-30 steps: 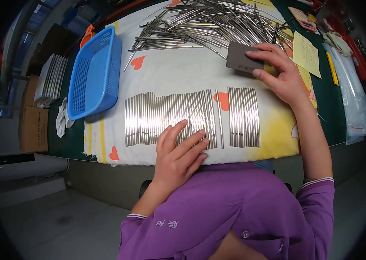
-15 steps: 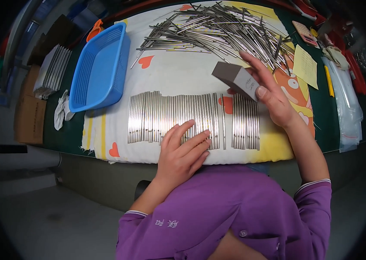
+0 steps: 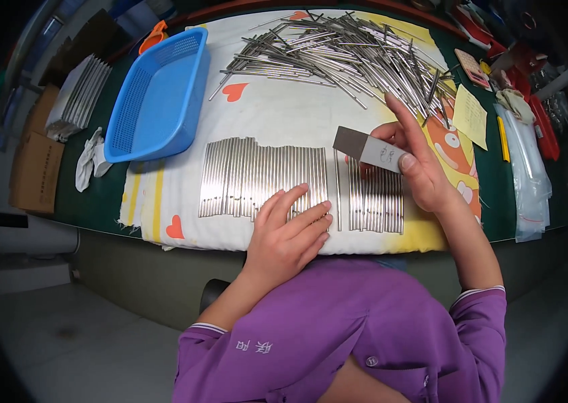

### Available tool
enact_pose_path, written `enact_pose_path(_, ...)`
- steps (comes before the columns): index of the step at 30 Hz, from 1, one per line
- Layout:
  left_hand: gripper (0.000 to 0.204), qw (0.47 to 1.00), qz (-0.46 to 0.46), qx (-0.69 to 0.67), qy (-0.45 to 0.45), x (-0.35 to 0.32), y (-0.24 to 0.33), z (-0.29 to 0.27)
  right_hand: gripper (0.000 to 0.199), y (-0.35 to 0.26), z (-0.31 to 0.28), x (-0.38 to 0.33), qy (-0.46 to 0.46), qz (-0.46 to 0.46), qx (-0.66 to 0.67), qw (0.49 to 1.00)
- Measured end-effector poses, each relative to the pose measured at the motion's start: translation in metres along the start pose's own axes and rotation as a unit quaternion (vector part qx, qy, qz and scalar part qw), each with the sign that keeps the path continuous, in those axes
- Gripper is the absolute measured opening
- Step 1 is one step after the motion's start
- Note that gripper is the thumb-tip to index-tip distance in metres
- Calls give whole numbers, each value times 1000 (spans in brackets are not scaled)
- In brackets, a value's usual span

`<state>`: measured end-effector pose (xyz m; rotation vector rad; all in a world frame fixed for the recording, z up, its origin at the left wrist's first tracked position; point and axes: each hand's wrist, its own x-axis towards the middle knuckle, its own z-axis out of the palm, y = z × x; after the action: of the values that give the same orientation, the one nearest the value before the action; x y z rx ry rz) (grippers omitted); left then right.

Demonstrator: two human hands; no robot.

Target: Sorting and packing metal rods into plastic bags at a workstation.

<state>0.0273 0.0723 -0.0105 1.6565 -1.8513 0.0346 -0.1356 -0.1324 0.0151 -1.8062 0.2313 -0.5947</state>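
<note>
Thin metal rods (image 3: 264, 171) lie side by side in a flat row on the padded cloth. On the near right part of this row rests my left hand (image 3: 287, 228), its fingers spread and lying flat on the rods. My right hand (image 3: 425, 164) grips a small grey block (image 3: 379, 156) with a dark brown face between thumb and fingers, the index finger stretched out. It holds the block over a second, narrower group of rods (image 3: 377, 201), partly hiding their far ends. A single rod (image 3: 339, 201) lies apart between the two groups.
A large heap of loose rods (image 3: 338, 54) covers the far side of the cloth (image 3: 264, 121). To the left stand a blue plastic basket (image 3: 193, 101), white gloves (image 3: 90, 164) and a cardboard box (image 3: 36, 178). At right are a yellow note (image 3: 470, 115) and plastic bags (image 3: 529, 174).
My right hand has lowered and tilted the block nearer the rods. Several rods have moved left within the right group, which is now wider. My left hand stays on the row.
</note>
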Motion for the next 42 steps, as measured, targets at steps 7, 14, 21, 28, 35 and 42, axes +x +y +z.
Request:
enact_pose_path(7,27,1000,-2,7,2,0,1,-1,68,-5,19,4,-99,-36,-142,984)
enact_pose_path(14,30,1000,-7,9,1,4,3,-1,68,-8,-2,-2,19,53,-26,998)
enact_pose_path(21,28,1000,-15,-6,0,4,1,1,44,-7,-1,2,-22,-79,-332,940)
enact_pose_path(28,29,1000,-7,12,-3,4,4,0,41,-3,0,-2,6,-75,-335,939)
enact_pose_path(35,37,1000,-25,8,-5,5,5,0,40,-1,-5,-1,29,-76,-310,947)
enact_pose_path(42,29,1000,-4,18,-8,7,4,-1,39,-9,-10,0,-54,-110,-355,927)
